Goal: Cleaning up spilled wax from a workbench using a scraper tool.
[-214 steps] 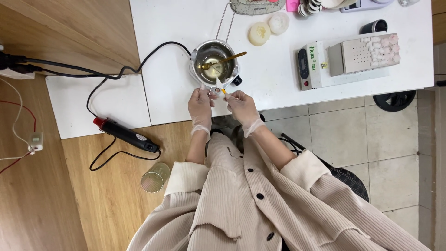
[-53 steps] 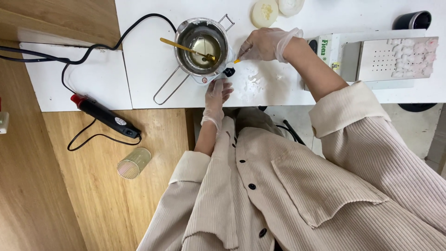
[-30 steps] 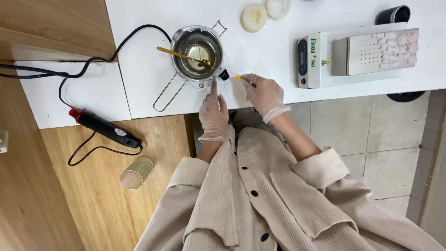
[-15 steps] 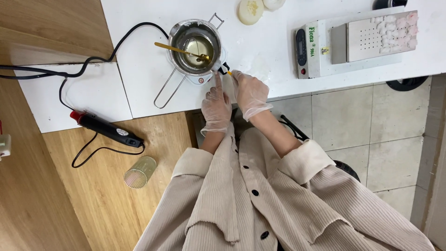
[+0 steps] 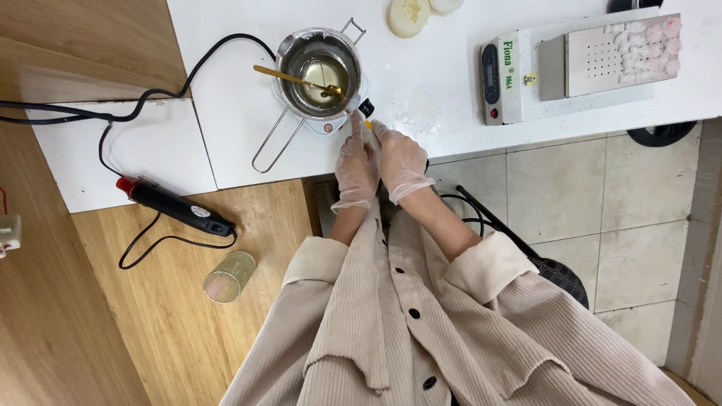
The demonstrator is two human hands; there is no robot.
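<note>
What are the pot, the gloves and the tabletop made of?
The pot looks like bare metal: silvery, shiny rim and a thin wire handle. The gloves on the left hand and right hand seem thin clear plastic or vinyl, semi-transparent and wrinkled. The tabletop is smooth, white, probably laminate.

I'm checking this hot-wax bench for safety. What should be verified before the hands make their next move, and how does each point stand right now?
1. Gloves on both hands: left hand and right hand gloved, ok.
2. Melting pot sitting flat on the white table: ok.
3. Gold spoon resting in the pot, not sliding out: ok.
4. Small dark bottle gripped firmly by the fingers: cannot tell.
5. Heat gun clear of the hands: ok.
6. Glass jar lying on its side on the wooden surface: not ok.
</note>
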